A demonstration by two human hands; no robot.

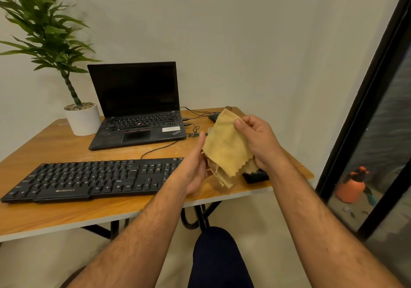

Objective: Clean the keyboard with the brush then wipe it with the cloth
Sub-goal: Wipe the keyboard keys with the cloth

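Aloft, folded cloth (226, 145), long axis upright, pinched between left hand (195, 165) and right hand (260, 143).

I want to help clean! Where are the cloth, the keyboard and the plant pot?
cloth (226, 145): head view, middle of the yellow fabric.
keyboard (89, 180): head view, on the letter keys.
plant pot (83, 121): head view, white side wall.

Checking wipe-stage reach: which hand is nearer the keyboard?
Left. The left hand holds the cloth just over the keyboard right end; the right hand grips the cloth farther right, off the keyboard.
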